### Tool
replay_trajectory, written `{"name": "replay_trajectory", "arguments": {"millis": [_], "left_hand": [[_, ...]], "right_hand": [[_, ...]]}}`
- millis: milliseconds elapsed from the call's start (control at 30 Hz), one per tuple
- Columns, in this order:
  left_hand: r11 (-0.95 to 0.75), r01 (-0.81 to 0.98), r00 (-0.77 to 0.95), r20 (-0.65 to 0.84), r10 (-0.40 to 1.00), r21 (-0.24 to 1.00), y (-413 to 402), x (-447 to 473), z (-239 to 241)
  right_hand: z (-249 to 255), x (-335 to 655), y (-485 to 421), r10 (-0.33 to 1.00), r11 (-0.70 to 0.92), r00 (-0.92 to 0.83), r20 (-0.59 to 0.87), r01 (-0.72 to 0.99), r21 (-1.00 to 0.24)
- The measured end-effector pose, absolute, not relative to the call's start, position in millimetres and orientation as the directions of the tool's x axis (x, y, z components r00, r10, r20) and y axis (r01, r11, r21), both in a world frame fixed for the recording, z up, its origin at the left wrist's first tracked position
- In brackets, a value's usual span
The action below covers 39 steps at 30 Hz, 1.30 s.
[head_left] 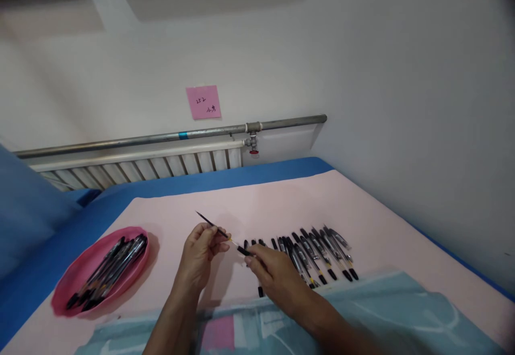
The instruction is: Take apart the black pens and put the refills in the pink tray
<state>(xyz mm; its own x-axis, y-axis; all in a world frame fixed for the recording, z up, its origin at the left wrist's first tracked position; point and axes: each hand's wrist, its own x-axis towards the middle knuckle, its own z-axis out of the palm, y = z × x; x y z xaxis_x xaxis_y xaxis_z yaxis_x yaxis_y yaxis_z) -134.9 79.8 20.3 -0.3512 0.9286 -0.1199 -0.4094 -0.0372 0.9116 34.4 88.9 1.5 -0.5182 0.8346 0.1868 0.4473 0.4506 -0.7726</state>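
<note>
My left hand [201, 250] pinches a thin black pen refill [211, 223] between thumb and fingers. Its fine tip points up and to the left, and a yellow band shows by my fingertips. At the refill's clear tail end, my right hand [277, 274] grips a short black pen part [243, 250]; whether the two are joined I cannot tell. Several clear pens with black caps [317, 250] and loose pen parts lie in a row to the right of and partly behind my right hand.
A pink oval basket [60, 296] at the left holds a bundle of pens [112, 269]. Pale pink paper [169, 215] covers the blue table [277, 171]. Behind the table are a radiator [177, 164], a pipe with a red valve and a wall. Blue-green cloth [386, 312] lies along the near edge.
</note>
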Motion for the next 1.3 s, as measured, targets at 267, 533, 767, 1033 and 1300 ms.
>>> {"name": "replay_trajectory", "arguments": {"millis": [267, 533, 767, 1033, 1300], "left_hand": [[-0.051, -0.402, -0.385, -0.118, 0.915, 0.914, 79.2, -134.6, 20.2], [-0.071, -0.402, -0.393, -0.102, 0.914, 0.913, 79.4, -135.5, 19.5], [-0.049, -0.396, -0.389, -0.119, 0.913, 0.917, 78.4, -134.6, 21.2], [-0.047, -0.387, -0.394, -0.120, 0.911, 0.921, 78.5, -134.6, 21.1], [-0.056, -0.372, -0.407, -0.108, 0.907, 0.926, 78.4, -133.9, 20.6]], "right_hand": [[3.8, 34.0, 87.1, 0.831, 0.455, -0.520, 0.198, 0.429, -0.781], [3.2, 34.1, 87.6, 0.839, 0.443, -0.511, 0.189, 0.437, -0.783], [3.2, 34.7, 88.1, 0.839, 0.445, -0.512, 0.185, 0.448, -0.776], [3.9, 35.0, 87.5, 0.844, 0.453, -0.498, 0.200, 0.462, -0.763], [7.3, 35.5, 86.6, 0.832, 0.493, -0.501, 0.238, 0.474, -0.730]]}}
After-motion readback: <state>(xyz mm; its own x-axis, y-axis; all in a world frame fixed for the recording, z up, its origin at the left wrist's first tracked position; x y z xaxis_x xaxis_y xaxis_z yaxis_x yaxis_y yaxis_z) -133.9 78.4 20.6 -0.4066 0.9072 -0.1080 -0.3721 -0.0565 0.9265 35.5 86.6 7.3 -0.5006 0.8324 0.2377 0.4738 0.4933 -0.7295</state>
